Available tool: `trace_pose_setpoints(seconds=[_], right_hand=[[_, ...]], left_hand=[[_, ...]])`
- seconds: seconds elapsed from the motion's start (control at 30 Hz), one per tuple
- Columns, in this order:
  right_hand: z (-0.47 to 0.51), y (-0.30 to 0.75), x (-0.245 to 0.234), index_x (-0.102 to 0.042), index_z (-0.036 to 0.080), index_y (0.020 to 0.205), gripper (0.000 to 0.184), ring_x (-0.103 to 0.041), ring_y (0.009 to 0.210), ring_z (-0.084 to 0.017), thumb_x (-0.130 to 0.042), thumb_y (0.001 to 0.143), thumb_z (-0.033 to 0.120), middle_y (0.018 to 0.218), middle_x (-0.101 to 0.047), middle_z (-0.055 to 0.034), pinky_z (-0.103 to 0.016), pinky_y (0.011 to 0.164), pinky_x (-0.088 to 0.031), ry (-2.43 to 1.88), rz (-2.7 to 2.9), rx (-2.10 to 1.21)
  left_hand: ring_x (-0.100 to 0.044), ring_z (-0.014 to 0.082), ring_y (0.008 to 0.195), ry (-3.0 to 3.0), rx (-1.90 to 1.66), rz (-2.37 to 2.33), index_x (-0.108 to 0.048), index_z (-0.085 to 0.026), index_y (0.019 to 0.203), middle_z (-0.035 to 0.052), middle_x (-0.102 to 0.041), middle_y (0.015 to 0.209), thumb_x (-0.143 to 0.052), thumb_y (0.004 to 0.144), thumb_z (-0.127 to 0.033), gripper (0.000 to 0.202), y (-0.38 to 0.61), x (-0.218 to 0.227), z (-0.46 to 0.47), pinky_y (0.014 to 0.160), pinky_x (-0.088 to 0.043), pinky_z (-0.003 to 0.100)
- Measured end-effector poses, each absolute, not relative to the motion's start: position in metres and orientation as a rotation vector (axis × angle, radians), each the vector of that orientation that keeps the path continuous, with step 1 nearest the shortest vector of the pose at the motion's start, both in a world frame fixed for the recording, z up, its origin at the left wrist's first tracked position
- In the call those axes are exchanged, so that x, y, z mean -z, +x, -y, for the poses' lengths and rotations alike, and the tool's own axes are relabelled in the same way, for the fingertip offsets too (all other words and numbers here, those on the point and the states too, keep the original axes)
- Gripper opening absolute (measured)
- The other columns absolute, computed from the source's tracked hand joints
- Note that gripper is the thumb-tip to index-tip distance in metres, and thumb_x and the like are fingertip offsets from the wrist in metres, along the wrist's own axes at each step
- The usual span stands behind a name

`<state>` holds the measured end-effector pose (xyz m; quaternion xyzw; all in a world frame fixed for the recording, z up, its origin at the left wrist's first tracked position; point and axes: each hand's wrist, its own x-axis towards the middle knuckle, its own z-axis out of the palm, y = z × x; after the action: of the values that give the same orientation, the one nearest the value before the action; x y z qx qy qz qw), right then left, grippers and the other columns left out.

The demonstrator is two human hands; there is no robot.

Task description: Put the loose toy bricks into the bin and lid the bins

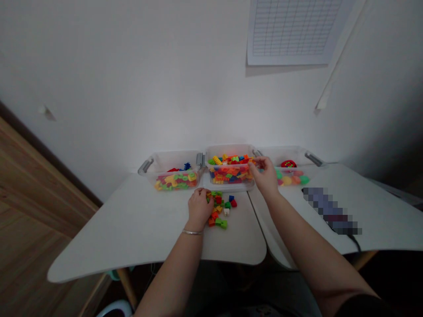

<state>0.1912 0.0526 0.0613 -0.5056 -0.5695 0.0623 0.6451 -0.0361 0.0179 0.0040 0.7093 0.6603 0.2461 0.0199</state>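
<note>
Loose plastic building bricks (218,210) in green, red, orange, blue and white lie in a small pile on the white table. My left hand (199,208), with a bracelet at its wrist, curls its fingers around bricks at the pile's left edge. Behind the pile stands a clear plastic bin (228,148) filled with mixed bricks. At that bin's right front corner is my right hand (266,176), its thumb and fingers closed together near the rim. Whatever its fingertips hold is too small to make out.
A second clear bin (176,154) with colourful pieces stands to the left, a third bin (280,149) with rounded pieces to the right. A pixelated dark object (330,211) with a cable lies on the right tabletop (386,220). Behind is a wall with a printed sheet (294,33).
</note>
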Motion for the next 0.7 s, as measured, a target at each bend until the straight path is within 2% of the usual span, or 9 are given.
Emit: trace_pose_setpoints(seconds=[0.2, 0.37, 0.47, 0.6, 0.7], right_hand=[[-0.085, 0.184, -0.079, -0.061, 0.018, 0.087, 0.019, -0.06, 0.078, -0.02, -0.057, 0.08, 0.035, 0.088, -0.068, -0.0076, -0.035, 0.078, -0.047, -1.299, 1.423, -0.076], [-0.088, 0.18, -0.073, -0.067, 0.019, 0.084, 0.02, -0.06, 0.085, -0.024, -0.053, 0.082, 0.032, 0.088, -0.071, -0.008, -0.043, 0.088, -0.041, -1.468, 1.612, 0.143], [-0.083, 0.182, -0.071, -0.067, 0.02, 0.089, 0.022, -0.059, 0.092, -0.024, -0.05, 0.084, 0.032, 0.096, -0.071, -0.007, -0.045, 0.094, -0.038, -1.425, 1.684, 0.173], [-0.067, 0.184, -0.07, -0.064, 0.02, 0.099, 0.024, -0.057, 0.102, -0.025, -0.053, 0.081, 0.031, 0.105, -0.068, -0.0081, -0.043, 0.095, -0.04, -1.26, 1.636, 0.197], [-0.048, 0.181, -0.062, -0.063, 0.021, 0.097, 0.02, -0.056, 0.103, -0.025, -0.053, 0.081, 0.027, 0.104, -0.067, -0.008, -0.043, 0.096, -0.04, -1.174, 1.657, 0.206]], left_hand=[[-0.058, 0.0213, 0.104, 2.211, -0.768, -2.052, -0.063, -0.019, 0.107, 0.0086, -0.059, 0.114, -0.054, 0.084, -0.026, 0.026, -0.037, -0.003, -0.018, 0.091, -0.044, 0.032], [-0.058, 0.022, 0.103, 2.21, -0.783, -2.051, -0.063, -0.019, 0.107, 0.0083, -0.06, 0.114, -0.054, 0.083, -0.027, 0.026, -0.038, -0.002, -0.019, 0.091, -0.045, 0.033], [-0.058, 0.0219, 0.103, 2.197, -0.771, -2.054, -0.063, -0.019, 0.106, 0.0081, -0.06, 0.115, -0.054, 0.083, -0.027, 0.026, -0.037, -0.002, -0.019, 0.091, -0.045, 0.033], [-0.058, 0.0218, 0.104, 2.188, -0.757, -2.059, -0.063, -0.02, 0.107, 0.0084, -0.059, 0.116, -0.054, 0.083, -0.027, 0.027, -0.037, -0.003, -0.018, 0.091, -0.044, 0.033], [-0.058, 0.022, 0.104, 2.192, -0.754, -2.061, -0.063, -0.02, 0.108, 0.0084, -0.059, 0.116, -0.054, 0.083, -0.027, 0.027, -0.037, -0.004, -0.018, 0.091, -0.044, 0.033]])
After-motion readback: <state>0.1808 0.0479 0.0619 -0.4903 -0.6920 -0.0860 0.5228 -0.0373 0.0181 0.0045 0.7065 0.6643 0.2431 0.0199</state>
